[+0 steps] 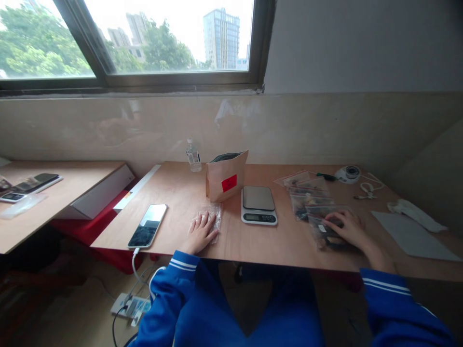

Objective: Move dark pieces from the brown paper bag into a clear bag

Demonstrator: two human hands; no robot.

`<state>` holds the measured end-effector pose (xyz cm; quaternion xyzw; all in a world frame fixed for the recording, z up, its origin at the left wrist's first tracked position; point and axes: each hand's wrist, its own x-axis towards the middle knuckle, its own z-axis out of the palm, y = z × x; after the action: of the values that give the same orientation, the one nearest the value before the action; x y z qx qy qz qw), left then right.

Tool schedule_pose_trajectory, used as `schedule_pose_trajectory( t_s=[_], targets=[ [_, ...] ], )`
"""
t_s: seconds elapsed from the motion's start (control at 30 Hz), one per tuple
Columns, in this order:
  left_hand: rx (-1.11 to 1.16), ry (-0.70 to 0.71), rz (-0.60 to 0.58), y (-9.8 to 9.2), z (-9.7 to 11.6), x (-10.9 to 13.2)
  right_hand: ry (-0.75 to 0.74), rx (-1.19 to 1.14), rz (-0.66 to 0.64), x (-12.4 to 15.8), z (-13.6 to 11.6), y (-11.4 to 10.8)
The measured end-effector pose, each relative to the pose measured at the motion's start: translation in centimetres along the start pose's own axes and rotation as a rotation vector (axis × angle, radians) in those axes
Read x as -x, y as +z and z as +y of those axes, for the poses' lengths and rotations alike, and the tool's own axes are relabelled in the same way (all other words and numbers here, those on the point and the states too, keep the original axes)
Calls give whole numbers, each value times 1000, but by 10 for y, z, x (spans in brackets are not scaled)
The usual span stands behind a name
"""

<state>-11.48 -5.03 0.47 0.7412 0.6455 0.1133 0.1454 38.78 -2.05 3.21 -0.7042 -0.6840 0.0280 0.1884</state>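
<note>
Near the front edge of the brown wooden tabletop (pixel 282 241), the left hand (pixel 200 233) lies flat, fingers (pixel 204 222) spread and released, on an empty clear plastic bag (pixel 211 213) whose long axis runs away from the person. The right hand (pixel 349 228) rests, fingers loosely curved, on a clear zip bag of dark pieces (pixel 327 236), nearest of a row of similar clear bags (pixel 307 193) trending back-left. A black smartphone (pixel 148 225) lies left, cabled. Between the hands sits a silver digital scale (pixel 258 205); its display is unreadable. Behind stand a brown paper pouch with a red label (pixel 226 180), writing illegible, and a small clear water bottle (pixel 193 156).
</note>
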Motion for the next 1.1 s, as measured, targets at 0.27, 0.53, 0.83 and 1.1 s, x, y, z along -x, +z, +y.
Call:
schedule_pose_trajectory(
  t_s=[0.27,0.53,0.83,1.1],
  targets=[
    [827,330,121,-37,114,39,167,-205,251,39,-69,-56],
    [1434,107,86,-11,188,32,90,-977,17,55,-238,-13],
    [1448,-53,311,-19,148,19,-98,-1181,-38,68,-298,16],
    [1350,-193,389,-11,134,23,-54,-1347,-227,67,-292,18]
  ],
)
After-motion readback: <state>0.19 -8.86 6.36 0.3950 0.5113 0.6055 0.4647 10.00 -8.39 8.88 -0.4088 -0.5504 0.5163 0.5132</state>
